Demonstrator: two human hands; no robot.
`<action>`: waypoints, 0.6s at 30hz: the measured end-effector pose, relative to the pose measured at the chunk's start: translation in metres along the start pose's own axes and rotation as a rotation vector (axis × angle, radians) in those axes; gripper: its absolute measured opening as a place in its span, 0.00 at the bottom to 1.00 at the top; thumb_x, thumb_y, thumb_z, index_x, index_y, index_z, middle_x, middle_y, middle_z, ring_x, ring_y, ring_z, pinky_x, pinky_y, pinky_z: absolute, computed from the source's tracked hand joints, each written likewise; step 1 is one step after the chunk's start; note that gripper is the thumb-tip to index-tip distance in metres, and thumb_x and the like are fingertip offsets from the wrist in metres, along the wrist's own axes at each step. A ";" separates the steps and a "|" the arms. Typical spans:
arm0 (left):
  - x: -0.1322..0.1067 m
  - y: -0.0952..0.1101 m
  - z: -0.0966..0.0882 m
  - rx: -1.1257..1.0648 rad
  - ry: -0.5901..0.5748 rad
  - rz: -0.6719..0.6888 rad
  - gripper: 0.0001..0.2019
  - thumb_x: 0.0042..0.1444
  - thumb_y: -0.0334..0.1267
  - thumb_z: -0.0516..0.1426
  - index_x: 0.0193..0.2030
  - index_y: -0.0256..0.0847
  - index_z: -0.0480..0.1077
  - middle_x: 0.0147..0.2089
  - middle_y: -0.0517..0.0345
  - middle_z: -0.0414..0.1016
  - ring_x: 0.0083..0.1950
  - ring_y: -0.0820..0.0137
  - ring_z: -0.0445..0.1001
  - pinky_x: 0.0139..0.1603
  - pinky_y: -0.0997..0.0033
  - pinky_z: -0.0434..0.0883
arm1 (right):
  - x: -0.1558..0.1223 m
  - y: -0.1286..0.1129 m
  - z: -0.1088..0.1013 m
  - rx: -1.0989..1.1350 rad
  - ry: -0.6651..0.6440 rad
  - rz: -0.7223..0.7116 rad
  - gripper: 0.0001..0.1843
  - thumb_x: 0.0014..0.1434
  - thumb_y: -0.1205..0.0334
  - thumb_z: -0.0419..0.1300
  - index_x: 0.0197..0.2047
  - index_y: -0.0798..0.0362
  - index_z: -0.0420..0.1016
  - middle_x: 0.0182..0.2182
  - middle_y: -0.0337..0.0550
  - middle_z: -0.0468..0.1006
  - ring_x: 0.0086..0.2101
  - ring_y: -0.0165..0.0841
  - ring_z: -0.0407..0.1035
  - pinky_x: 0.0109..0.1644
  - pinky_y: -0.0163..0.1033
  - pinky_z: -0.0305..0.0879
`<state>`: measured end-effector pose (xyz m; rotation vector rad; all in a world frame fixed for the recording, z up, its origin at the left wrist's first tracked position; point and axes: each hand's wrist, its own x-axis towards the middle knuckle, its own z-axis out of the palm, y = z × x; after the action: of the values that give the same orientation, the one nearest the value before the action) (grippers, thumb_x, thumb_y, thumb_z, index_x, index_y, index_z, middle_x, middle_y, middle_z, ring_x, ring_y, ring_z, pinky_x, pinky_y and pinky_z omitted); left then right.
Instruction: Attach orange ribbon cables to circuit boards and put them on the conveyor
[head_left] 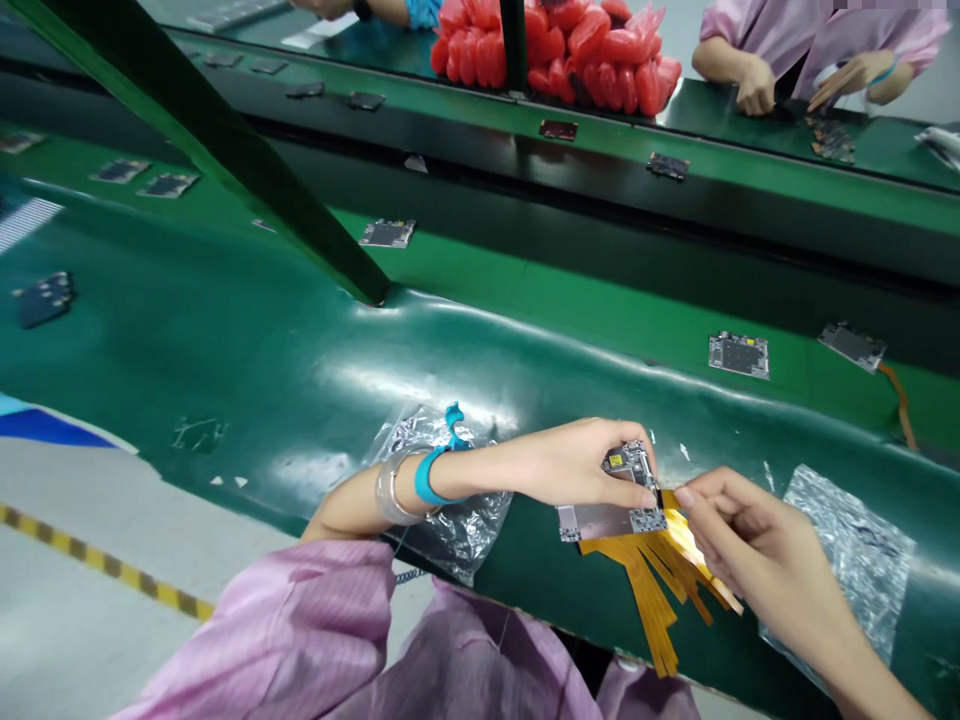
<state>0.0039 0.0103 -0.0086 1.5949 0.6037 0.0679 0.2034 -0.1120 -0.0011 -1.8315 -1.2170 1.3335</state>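
Note:
My left hand [581, 465] grips a circuit board [604, 520] by its edge, with the thumb lying across its face. The board has a grey shield, small components and a yellow label. At the board's right edge, my right hand [750, 535] pinches the end of an orange flex cable [669, 498] between thumb and fingertips. The cable end meets the board near a connector; whether it is seated I cannot tell. Below both hands a fanned pile of orange flex cables [651, 600] lies on the green mat, partly under the board.
Clear plastic bags lie left [469, 525] and right [847, 570] of my hands. On the green belt beyond are several boards, one a bare board [739, 354], another with a cable [853, 346]. A green post [300, 210] slants at left. Across stand red bundles [600, 55] and a co-worker's hands [757, 85].

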 end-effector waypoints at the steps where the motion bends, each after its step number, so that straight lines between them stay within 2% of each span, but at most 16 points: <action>1: 0.000 0.000 0.000 0.005 -0.001 0.002 0.11 0.60 0.45 0.63 0.42 0.42 0.71 0.38 0.61 0.76 0.38 0.71 0.72 0.39 0.69 0.66 | 0.000 0.000 0.000 -0.007 0.002 -0.005 0.21 0.65 0.42 0.59 0.30 0.49 0.72 0.17 0.32 0.59 0.19 0.27 0.52 0.22 0.35 0.49; 12: -0.001 0.001 0.001 0.005 0.020 -0.001 0.10 0.59 0.44 0.62 0.42 0.41 0.71 0.38 0.60 0.77 0.38 0.70 0.73 0.38 0.70 0.67 | 0.001 0.002 0.001 -0.016 0.006 -0.022 0.21 0.65 0.41 0.60 0.30 0.49 0.73 0.17 0.32 0.60 0.17 0.26 0.53 0.20 0.34 0.50; 18: 0.000 0.000 0.002 0.014 0.013 0.000 0.10 0.59 0.43 0.62 0.42 0.41 0.71 0.38 0.60 0.77 0.37 0.71 0.73 0.37 0.71 0.66 | 0.005 0.009 -0.003 -0.061 -0.065 -0.062 0.20 0.66 0.43 0.58 0.32 0.49 0.74 0.17 0.31 0.59 0.18 0.26 0.54 0.20 0.34 0.49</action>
<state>0.0046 0.0085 -0.0088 1.6090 0.6161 0.0744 0.2099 -0.1113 -0.0092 -1.7889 -1.3509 1.3440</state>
